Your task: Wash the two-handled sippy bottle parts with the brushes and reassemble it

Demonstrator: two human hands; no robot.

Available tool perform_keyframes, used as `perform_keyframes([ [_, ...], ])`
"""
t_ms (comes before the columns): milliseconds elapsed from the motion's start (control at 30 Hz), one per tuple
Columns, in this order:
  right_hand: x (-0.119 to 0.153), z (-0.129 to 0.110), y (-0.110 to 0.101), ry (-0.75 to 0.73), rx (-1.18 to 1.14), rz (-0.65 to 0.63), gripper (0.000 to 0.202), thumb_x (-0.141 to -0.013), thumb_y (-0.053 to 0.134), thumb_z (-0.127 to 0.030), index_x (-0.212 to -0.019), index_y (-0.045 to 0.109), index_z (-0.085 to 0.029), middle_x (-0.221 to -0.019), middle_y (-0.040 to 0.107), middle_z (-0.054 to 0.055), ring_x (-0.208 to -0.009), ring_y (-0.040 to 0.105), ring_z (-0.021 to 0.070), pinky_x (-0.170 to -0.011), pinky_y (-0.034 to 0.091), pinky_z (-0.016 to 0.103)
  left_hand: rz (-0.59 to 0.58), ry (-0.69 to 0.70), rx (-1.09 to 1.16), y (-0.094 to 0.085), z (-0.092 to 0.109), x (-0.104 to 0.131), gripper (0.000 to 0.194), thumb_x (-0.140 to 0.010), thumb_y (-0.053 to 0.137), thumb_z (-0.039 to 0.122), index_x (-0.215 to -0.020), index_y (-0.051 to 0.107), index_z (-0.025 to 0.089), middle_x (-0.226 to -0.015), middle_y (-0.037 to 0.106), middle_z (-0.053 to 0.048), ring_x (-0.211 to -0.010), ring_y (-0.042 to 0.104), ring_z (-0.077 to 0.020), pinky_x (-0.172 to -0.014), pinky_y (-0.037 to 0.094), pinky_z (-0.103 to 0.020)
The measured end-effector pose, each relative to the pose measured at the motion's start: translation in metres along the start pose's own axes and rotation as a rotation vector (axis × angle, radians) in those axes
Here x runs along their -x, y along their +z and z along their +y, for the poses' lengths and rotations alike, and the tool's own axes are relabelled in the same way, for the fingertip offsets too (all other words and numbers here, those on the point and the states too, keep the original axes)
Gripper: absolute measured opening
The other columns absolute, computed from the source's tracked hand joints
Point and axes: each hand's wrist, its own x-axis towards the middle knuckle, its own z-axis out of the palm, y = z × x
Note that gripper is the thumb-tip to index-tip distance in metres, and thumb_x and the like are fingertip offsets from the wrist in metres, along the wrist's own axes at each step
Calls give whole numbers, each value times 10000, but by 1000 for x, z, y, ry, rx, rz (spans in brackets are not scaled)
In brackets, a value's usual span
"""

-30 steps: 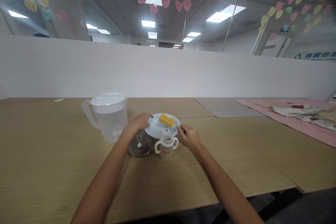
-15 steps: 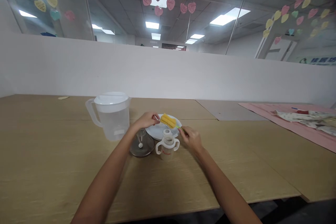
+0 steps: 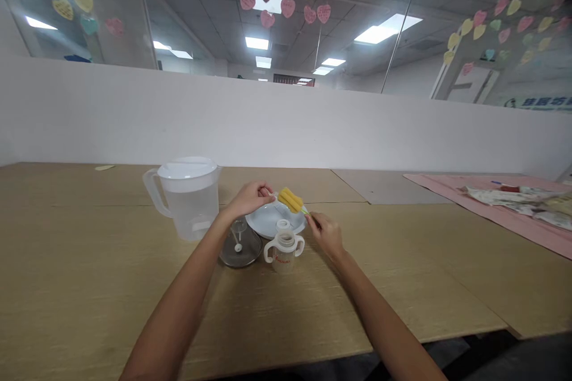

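Over the white plate near the middle of the bench, the right hand is curled closed around the green handle of a yellow sponge brush, holding it just above the plate. At the brush's far tip the left hand is half closed, fingertips pinching or touching it; which, I cannot tell. One lidded clear jug stands left of the plate, one glass lid lies in front of it, and one two-handled baby bottle stands beside the lid. One pink cloth lies far right.
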Motion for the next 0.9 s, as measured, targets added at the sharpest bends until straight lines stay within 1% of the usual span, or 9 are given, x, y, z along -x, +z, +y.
perform_keyframes([
  [100,0,-1,-1,22,-46,13,345,-883,396,-373,-830,649,-144,-756,672,70,-638,591,135,-612,425,227,43,48,7,8,5,0,263,-681,601,338,-847,595,134,-697,601,-10,-645,566,-127,-582,450,-230],
  [267,-1,-1,-2,63,-101,34,328,-876,403,-362,-847,646,-143,-755,670,68,-632,584,137,-614,437,239,64,147,42,14,16,2,298,-659,627,225,-939,584,133,-752,607,-7,-717,579,-124,-699,464,-245],
  [367,-1,-4,-3,65,-137,45,313,-870,412,-355,-855,643,-145,-775,671,70,-651,588,138,-627,444,241,128,214,-136,12,23,4,262,-664,600,154,-925,610,163,-733,566,12,-729,557,-122,-746,447,-260],
  [433,-2,-6,-4,64,-160,39,303,-866,416,-348,-851,642,-146,-775,671,68,-645,586,135,-624,445,239,203,233,-274,10,28,6,215,-660,631,200,-875,638,187,-772,537,2,-773,542,-143,-767,438,-282],
  [500,-3,-8,-5,72,-176,36,298,-864,418,-341,-840,642,-146,-768,669,68,-638,582,133,-617,444,236,254,243,-323,10,31,8,240,-631,684,282,-856,651,205,-875,531,-17,-855,531,-170,-805,430,-306],
  [567,-3,-10,-6,81,-184,33,297,-864,418,-336,-827,641,-143,-758,667,69,-631,579,132,-614,441,234,240,242,-284,10,32,8,271,-638,690,322,-881,647,209,-933,551,-22,-883,534,-172,-818,431,-301],
  [700,-2,-12,-5,93,-191,12,300,-860,422,-336,-796,640,-139,-725,660,65,-600,567,125,-594,433,228,180,180,-224,11,31,7,242,-719,625,287,-936,618,179,-876,619,-17,-784,567,-141,-724,458,-247],
  [833,-1,-13,-4,82,-183,-1,291,-853,435,-334,-781,642,-143,-712,658,62,-597,564,124,-587,434,230,264,144,-408,13,28,6,210,-731,607,228,-935,618,180,-921,606,-37,-825,569,-159,-741,451,-261],
  [900,1,-15,-4,62,-205,9,275,-845,451,-335,-797,643,-145,-727,662,66,-612,572,128,-603,444,234,267,125,-486,12,25,5,217,-731,589,178,-946,620,186,-957,588,-43,-823,569,-160,-733,448,-260],
])
